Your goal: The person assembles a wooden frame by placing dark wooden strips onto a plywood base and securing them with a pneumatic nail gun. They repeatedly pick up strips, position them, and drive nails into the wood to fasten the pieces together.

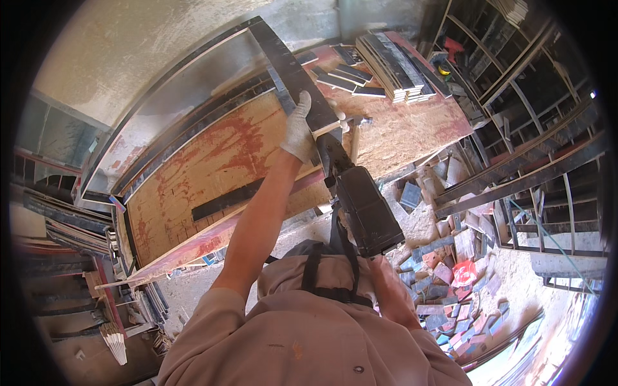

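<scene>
My left hand (pixel 298 132), in a whitish glove, grips the near end of a black-faced board (pixel 283 61), its thumb lying along the edge. That board forms the end of a long wooden frame with a curved-looking rail (pixel 174 69) in this wide view. My right forearm (pixel 394 293) rises toward the bench behind a black box-shaped device (pixel 367 209), which hides most of my right hand. Whitish finger-like shapes (pixel 341 116) show at the board's corner; whether they grip anything is unclear. Beside them stands a wooden handle with a metal head (pixel 364 121), perhaps a hammer.
The frame rests on a worn, red-stained wooden bench (pixel 412 138). Stacked strips (pixel 393 64) and loose short strips (pixel 344 77) lie at its far right. A dark strip (pixel 228 201) lies along the near side. Offcuts (pixel 450 283) litter the floor; racks (pixel 547 174) stand right.
</scene>
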{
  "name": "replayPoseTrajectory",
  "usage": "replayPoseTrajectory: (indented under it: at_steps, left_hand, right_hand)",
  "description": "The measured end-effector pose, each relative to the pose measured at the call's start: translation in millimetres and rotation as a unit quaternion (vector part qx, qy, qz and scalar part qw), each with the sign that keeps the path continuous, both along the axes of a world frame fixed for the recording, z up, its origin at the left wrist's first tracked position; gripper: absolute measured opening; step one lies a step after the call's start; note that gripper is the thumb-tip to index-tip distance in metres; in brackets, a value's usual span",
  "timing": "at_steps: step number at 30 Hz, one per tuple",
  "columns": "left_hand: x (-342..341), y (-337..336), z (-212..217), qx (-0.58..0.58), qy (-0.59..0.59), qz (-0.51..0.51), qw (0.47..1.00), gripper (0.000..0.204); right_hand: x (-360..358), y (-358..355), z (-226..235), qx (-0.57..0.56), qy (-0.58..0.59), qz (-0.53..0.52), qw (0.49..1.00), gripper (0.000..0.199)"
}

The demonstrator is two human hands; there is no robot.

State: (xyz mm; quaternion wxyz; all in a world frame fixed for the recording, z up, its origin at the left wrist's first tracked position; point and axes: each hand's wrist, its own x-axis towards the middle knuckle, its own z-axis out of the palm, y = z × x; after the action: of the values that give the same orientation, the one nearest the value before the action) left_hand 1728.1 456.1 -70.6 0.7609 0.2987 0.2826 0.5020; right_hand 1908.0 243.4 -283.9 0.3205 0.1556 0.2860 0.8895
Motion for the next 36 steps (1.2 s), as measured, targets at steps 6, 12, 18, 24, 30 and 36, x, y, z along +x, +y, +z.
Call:
replayPoseTrajectory:
  at_steps: [6,12,18,24,30,36]
  left_hand:
    - [1,2,3,-0.026,-0.028,0.004,0.999,0.062]
    - [-2,6,3,-0.023,-0.052,-0.033,0.998,0.062]
    - [-7,12,3,-0.127,-0.068,0.046,0.989,0.037]
    - [-54,122,-5,-0.061,0.127,0.204,0.969,0.028]
    - [-86,231,28,-0.081,0.227,0.221,0.945,0.026]
    - [-103,288,35,-0.160,0.207,0.216,0.941,0.026]
  right_hand:
    - [-2,-5,8,0.009,-0.056,-0.020,0.998,0.020]
    - [11,-18,43,0.056,-0.244,-0.075,0.965,0.019]
    - [80,24,135,0.188,-0.645,-0.124,0.730,0.017]
    - [132,154,220,0.265,-0.742,-0.098,0.608,0.016]
    - [119,327,275,0.350,-0.732,-0.023,0.585,0.015]
    - [40,463,324,0.404,-0.714,0.081,0.566,0.014]
